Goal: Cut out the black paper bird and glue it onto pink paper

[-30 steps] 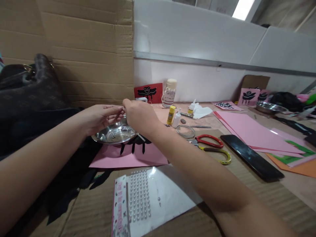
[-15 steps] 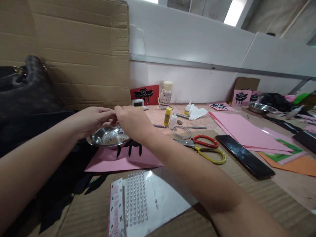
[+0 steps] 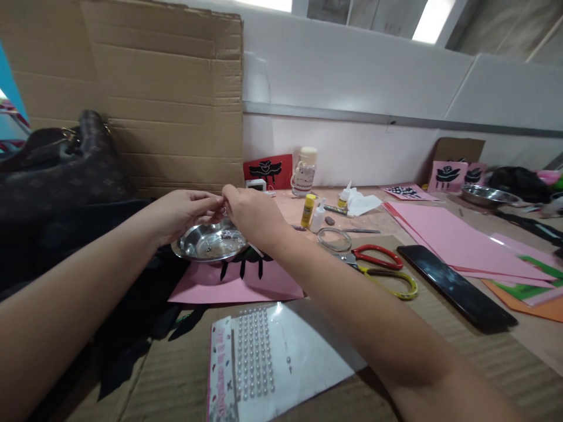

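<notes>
Above a shallow metal bowl (image 3: 187, 251), my left hand (image 3: 189, 212) and my right hand (image 3: 254, 215) meet, thumb and fingers pinched together at the tips. Whatever lies between the fingertips is too small to make out. Small shiny bits rest in the bowl. Under its right side lies a pink card (image 3: 206, 288) with black cut-out shapes (image 3: 243, 268), partly hidden by my right hand. A thin pale stick-like piece (image 3: 255, 251) shows just below that hand. Nearer to me is a sheet of pearl stickers (image 3: 256, 354) on clear backing.
Right of my forearm lie scissors (image 3: 378, 255) with red and yellow handles and a black phone (image 3: 455, 287). Behind stand a glue stick (image 3: 308, 211), a white glue bottle (image 3: 318, 217) and a drink bottle (image 3: 304, 171). A brown handbag (image 3: 65, 170) and upright cardboard (image 3: 167, 94) border the left.
The whole view has shifted, so things appear farther right. My hands stay pinched together over the bowl, and a pale stick-like piece now shows beneath my right hand.
</notes>
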Demonstrator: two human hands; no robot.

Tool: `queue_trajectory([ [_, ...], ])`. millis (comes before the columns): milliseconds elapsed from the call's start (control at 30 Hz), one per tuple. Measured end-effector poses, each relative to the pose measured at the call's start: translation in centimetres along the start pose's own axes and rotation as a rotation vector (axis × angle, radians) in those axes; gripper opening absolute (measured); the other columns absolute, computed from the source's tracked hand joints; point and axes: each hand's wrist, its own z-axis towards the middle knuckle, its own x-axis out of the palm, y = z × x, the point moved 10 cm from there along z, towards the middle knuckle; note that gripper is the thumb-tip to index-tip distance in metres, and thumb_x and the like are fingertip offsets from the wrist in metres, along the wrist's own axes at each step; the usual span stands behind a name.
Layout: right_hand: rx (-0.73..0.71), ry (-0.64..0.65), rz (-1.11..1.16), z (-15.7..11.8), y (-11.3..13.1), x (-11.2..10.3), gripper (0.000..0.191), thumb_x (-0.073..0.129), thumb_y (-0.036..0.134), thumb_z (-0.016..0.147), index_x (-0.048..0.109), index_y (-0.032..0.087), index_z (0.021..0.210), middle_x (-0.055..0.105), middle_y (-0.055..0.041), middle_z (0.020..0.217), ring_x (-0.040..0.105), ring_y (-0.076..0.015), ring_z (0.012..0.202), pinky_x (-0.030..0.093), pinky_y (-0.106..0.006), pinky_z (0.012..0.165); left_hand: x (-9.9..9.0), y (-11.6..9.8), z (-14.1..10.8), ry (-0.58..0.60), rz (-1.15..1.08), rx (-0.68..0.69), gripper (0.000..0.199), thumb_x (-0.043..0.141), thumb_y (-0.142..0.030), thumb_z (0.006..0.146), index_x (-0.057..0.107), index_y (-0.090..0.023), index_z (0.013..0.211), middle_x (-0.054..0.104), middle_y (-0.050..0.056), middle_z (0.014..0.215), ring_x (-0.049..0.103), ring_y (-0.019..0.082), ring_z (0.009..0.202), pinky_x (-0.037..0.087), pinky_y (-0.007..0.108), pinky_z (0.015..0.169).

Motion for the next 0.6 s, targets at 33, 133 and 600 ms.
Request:
queue_trajectory([
  [33, 0.006, -0.007, 0.005, 0.0, -0.3, 0.0, 0.02, 0.043, 0.011, 0.107, 0.062, 0.013, 0.112, 0.078, -0.0122, 0.1, 0.07, -0.0207, 0.088, 0.041, -0.029, 0.069, -0.2, -0.1, 0.1, -0.007, 0.041, 0.009, 0.027, 0.084, -0.044, 0.072, 0.073, -0.019, 0.075, 0.075, 0.004, 0.075, 0.067, 0.018, 0.075, 0.055, 0.031, 0.077],
  [133, 0.053, -0.029, 0.014, 0.2, -1.5, -0.4, 0.019, 0.047, 0.012, 0.104, 0.063, 0.013, 0.113, 0.078, -0.0112, 0.097, 0.069, -0.021, 0.083, 0.038, -0.03, 0.066, -0.7, -0.2, 0.1, -0.028, 0.197, 0.033, 0.028, 0.085, -0.047, 0.065, 0.078, -0.022, 0.075, 0.075, 0.005, 0.073, 0.066, 0.02, 0.069, 0.052, 0.03, 0.069],
  [600, 0.099, -0.246, 0.235, -3.0, 2.7, -15.8, 0.021, 0.046, 0.039, 0.108, 0.058, 0.035, 0.125, 0.072, 0.0035, 0.1, 0.071, -0.0118, 0.083, 0.042, -0.025, 0.065, -0.3, -0.4, -0.2, 0.027, 0.491, 0.082, 0.01, 0.081, -0.033, 0.062, 0.079, -0.025, 0.068, 0.072, 0.003, 0.059, 0.069, 0.029, 0.078, 0.045, 0.029, 0.071],
])
